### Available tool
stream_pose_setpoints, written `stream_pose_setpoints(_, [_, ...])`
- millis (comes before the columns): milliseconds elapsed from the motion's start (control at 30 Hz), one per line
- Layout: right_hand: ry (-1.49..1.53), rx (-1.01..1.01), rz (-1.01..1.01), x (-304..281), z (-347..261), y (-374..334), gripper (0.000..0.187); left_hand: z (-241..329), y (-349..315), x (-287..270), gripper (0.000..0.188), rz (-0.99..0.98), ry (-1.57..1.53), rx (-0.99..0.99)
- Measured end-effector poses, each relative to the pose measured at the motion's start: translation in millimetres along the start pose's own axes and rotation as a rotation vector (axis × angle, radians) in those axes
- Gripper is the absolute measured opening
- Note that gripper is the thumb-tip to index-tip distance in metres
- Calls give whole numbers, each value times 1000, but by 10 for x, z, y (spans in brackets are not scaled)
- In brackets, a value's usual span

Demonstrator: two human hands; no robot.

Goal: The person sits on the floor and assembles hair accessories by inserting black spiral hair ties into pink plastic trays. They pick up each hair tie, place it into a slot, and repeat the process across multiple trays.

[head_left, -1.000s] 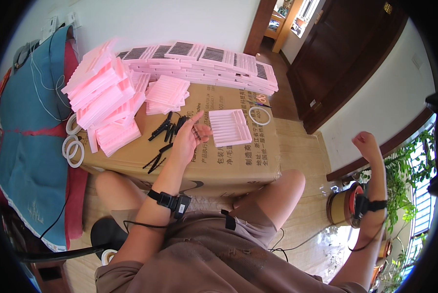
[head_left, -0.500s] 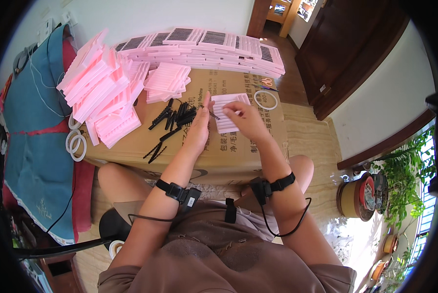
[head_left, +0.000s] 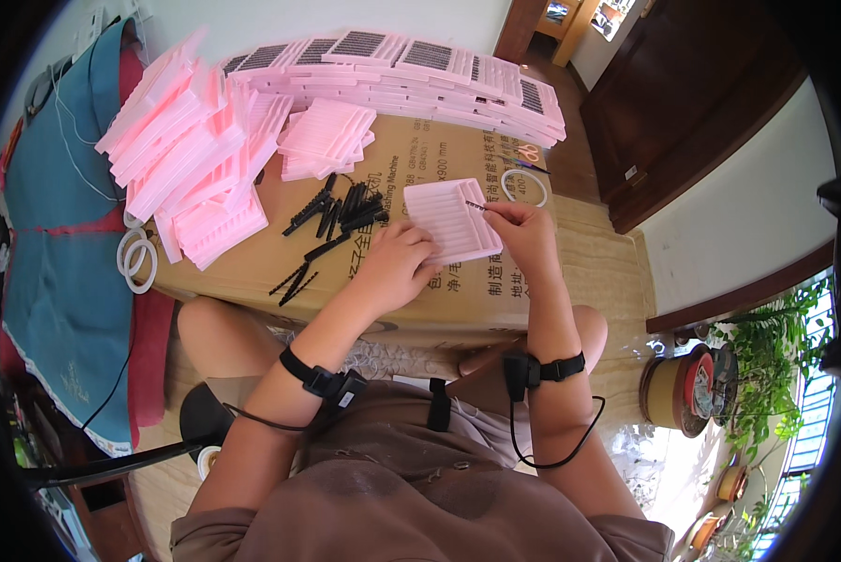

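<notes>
A pink ridged plastic tray lies flat on a cardboard box in front of me. My left hand rests on the box at the tray's near left corner, fingers bent against its edge. My right hand pinches a small thin black strip and holds it over the tray's right side. A loose heap of black strips lies just left of the tray.
Stacks of pink trays fill the box's left side, and a long row of filled trays lines its far edge. A white tape ring lies right of the tray. Blue cloth hangs at left. A dark wooden door stands at right.
A second ago my right hand was raised far out to the right, away from the box. It came in to the tray and now holds a black strip over it.
</notes>
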State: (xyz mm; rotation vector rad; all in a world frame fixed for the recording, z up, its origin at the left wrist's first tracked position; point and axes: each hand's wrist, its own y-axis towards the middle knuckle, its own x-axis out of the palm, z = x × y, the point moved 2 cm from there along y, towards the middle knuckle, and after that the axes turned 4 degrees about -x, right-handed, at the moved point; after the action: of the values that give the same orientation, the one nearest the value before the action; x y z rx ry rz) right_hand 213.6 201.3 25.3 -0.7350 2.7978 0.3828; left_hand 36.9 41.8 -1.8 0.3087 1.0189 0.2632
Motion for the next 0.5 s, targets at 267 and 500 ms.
stream_pose_setpoints(267, [-331,-210,-119,275,-143,-43,13,-105,-83,-258,22,144,-83,-275])
stream_pose_setpoints(500, [-391,-309,-186,512,-148,1,13,-460,168,-153,18,228,-45,-302])
